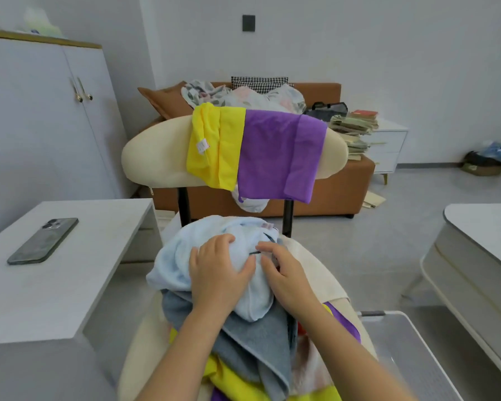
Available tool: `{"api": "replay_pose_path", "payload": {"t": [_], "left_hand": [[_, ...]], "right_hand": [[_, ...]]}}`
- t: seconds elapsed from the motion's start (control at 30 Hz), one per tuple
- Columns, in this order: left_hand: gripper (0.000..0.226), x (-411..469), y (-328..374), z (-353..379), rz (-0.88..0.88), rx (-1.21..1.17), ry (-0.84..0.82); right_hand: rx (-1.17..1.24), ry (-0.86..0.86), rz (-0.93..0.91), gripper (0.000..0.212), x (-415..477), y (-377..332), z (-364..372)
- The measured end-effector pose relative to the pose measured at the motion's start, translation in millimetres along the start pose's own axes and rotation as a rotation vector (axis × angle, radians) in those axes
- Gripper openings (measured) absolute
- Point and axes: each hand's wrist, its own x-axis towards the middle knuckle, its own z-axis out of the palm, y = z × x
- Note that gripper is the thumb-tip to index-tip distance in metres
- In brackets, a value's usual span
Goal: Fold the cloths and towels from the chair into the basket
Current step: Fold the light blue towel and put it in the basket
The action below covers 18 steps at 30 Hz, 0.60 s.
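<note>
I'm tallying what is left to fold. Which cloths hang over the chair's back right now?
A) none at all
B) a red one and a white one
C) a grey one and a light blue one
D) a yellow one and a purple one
D: a yellow cloth and a purple cloth hang side by side over the cream chair back, their edges meeting.
</note>
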Motion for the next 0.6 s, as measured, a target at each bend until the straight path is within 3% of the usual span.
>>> {"api": "replay_pose_path", "payload": {"t": [0.07, 0.27, 0.37, 0.47, 0.6], "left_hand": [[0.055, -7, -6, 7, 0.028, -0.003, 0.036], [0.027, -3, -6, 7, -0.041, -0.304, 0.17], [0.021, -4, 0, 5, 0.09, -0.315, 0.291], [0.018, -10, 9, 5, 0.213, -0.192, 0.358], [0.017, -15, 16, 4, 0.479, -0.221, 0.225]], "right_hand": [[-0.002, 0.0, -0.058, 0.025, -4, 11, 4], [0.032, 0.019, -0.067, 0.024, 0, 20, 3], [0.08, 0.004, -0.046, 0.025, 1, 14, -2], [0.354, -0.008, 0.095, 0.032, -1, 5, -14], [0.604, 0.032, 0.227, 0.035, -4, 2, -24]]}}
